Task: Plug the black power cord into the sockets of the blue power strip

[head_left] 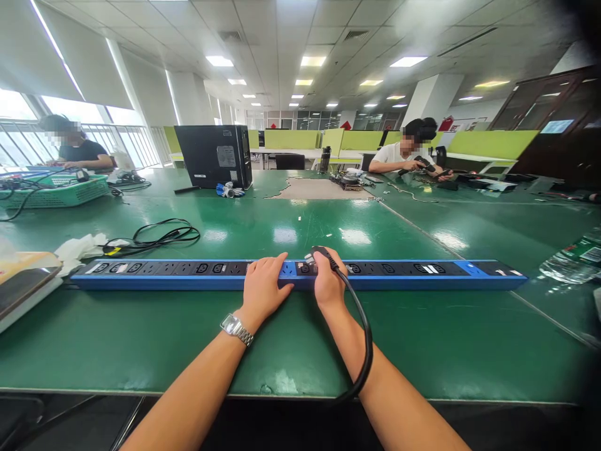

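- The long blue power strip (188, 275) lies across the green counter (282, 338), parallel to its near edge and a little way in from it.
- The left hand (263, 289) lies flat on the strip near its middle, fingers spread and open, pinning it down rather than gripping it.
- The right hand (327, 279) has its fingers closed around a black plug (315, 254), held over a socket just right of the left hand; its black cable (364, 338) loops back over the right forearm toward the near edge.
- The step in hand looks like seating the plug in the socket; whether its pins are already in cannot be told.
- The next move calls for a straight push downward while the left hand steadies the strip.
- A coiled black cord (159, 237) lies behind the strip toward the left edge.
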### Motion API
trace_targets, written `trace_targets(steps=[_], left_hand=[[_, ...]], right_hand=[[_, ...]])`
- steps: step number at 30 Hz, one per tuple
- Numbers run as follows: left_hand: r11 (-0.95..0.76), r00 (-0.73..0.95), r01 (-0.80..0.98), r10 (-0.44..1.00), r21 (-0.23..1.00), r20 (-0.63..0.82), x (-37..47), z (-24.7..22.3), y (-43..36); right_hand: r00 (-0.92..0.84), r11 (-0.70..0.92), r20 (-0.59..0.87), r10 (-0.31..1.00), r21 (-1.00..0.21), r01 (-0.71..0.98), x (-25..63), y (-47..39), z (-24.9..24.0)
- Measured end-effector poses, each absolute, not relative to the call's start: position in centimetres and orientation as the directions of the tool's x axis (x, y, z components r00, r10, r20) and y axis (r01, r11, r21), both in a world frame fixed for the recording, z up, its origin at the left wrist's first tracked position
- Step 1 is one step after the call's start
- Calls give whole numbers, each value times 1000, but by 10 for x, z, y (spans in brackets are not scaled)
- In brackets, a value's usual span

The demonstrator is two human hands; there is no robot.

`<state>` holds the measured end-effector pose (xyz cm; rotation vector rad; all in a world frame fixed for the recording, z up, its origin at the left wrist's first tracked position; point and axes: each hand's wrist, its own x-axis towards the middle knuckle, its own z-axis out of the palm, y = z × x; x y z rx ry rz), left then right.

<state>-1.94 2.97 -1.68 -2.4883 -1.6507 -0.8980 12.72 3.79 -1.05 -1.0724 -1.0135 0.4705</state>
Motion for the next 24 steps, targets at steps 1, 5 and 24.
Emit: trace_targets(steps=[1,5,24], left_hand=[[-439,275,852,839,285,470,-19,-17,30],[-434,272,856,841,282,469,-19,-16,30],[-435,269,851,843,294,466,-21,-17,30]], right_hand=[[516,426,422,746,-897,117,133,40,-10],[604,391,394,693,-909,145,159,45,-10],[580,-122,405,707,-738,664,233,49,-22]])
